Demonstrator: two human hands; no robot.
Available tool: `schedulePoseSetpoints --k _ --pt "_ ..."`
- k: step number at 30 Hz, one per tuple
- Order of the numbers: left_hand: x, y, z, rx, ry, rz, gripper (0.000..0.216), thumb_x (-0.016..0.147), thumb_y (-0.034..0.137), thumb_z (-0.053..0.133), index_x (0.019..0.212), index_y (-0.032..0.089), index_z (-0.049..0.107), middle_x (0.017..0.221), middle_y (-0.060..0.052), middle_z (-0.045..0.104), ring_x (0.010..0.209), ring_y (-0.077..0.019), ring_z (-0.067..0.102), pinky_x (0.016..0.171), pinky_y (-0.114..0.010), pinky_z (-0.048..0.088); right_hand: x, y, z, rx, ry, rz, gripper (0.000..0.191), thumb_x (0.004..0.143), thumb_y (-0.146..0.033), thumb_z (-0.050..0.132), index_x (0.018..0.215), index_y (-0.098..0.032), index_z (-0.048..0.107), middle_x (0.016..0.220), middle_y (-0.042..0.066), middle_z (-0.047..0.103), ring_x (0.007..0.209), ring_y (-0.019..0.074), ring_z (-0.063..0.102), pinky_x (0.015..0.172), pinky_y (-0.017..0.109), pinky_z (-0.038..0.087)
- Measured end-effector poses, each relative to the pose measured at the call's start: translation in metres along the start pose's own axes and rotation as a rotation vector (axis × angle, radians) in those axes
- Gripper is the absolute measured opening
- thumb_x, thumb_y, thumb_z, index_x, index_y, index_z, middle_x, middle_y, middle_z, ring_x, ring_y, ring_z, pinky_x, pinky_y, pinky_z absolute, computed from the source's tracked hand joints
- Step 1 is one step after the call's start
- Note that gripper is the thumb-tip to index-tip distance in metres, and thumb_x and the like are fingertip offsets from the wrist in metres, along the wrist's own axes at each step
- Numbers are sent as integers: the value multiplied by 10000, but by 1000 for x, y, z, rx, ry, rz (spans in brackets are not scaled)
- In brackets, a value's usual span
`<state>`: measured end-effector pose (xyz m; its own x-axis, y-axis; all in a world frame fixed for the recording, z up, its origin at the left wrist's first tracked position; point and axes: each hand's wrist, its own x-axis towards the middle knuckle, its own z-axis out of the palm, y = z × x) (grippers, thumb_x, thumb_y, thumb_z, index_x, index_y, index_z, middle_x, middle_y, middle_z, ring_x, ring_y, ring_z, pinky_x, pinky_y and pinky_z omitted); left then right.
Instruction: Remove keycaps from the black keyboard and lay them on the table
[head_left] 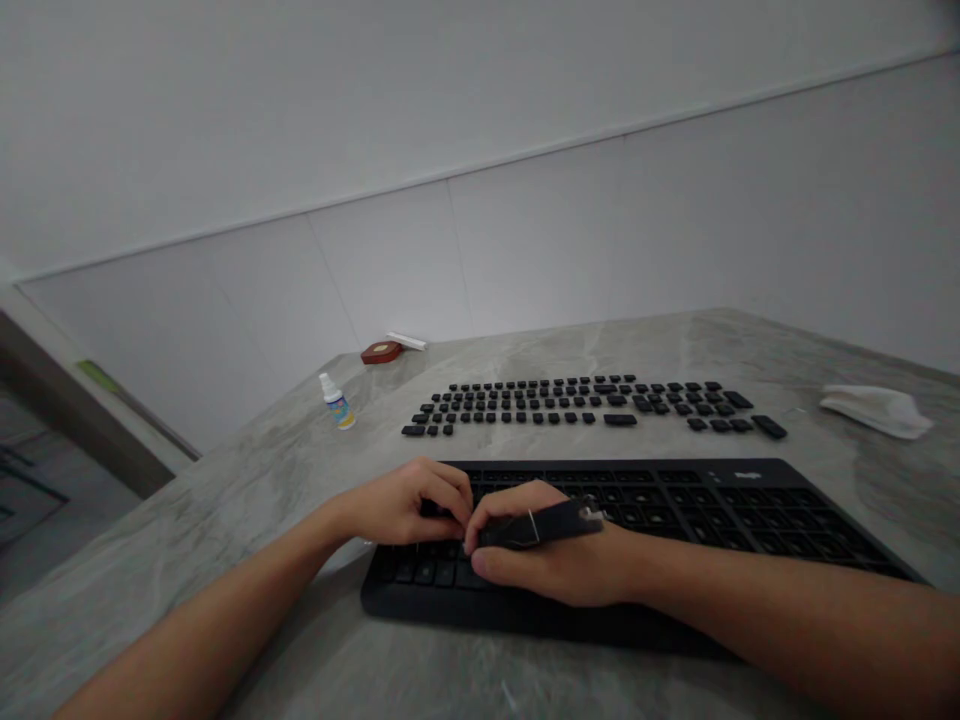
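Observation:
A black keyboard (720, 510) lies on the grey marble table (285, 470), most of its keys taken off. My right hand (551, 555) rests on the keyboard's left part, fingers closed on a black keycap puller tool (544, 525) that points left. My left hand (409, 500) sits curled at the keyboard's left end, fingertips pressed down next to the tool's tip; what they pinch is hidden. Beyond the keyboard, several loose black keycaps (585, 402) are laid out in rows.
A small spray bottle (337, 402) stands at the left of the keycaps. A brown flat case (381, 351) and a white stick (406, 341) lie by the wall. A crumpled white cloth (877, 411) lies at the right. White tiled wall behind.

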<state>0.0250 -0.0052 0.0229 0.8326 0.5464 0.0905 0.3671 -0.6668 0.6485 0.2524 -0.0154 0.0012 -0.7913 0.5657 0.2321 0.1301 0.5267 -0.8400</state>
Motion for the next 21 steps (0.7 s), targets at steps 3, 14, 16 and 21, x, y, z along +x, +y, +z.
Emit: schedulePoseSetpoints --k 3,14,16,21 --pt "1 1 0 -5 8 0 136 900 136 626 876 143 759 888 -67 682 800 -136 638 757 -217 506 0 0 0 -12 -1 -15 133 793 -203 629 857 -146 732 733 2 684 654 114 618 639 202 474" --pt "0 -3 1 15 26 -5 129 911 162 633 876 136 754 888 -77 689 795 -146 648 757 -235 513 3 -2 0 42 -10 49 81 721 -86 625 709 -145 679 610 -53 572 571 75 513 556 175 397" --pt "0 -4 1 16 21 -4 128 913 168 635 874 133 753 896 -82 691 810 -153 651 770 -245 517 8 -4 -1 137 -10 142 103 698 -55 624 683 -142 676 590 -58 553 566 72 487 536 171 377" --pt "0 -4 0 19 18 -2 130 920 198 641 875 149 752 897 -75 697 824 -156 654 780 -249 520 15 -5 -3 260 -25 255 113 672 -36 634 644 -140 667 545 -70 509 543 69 437 511 174 349"
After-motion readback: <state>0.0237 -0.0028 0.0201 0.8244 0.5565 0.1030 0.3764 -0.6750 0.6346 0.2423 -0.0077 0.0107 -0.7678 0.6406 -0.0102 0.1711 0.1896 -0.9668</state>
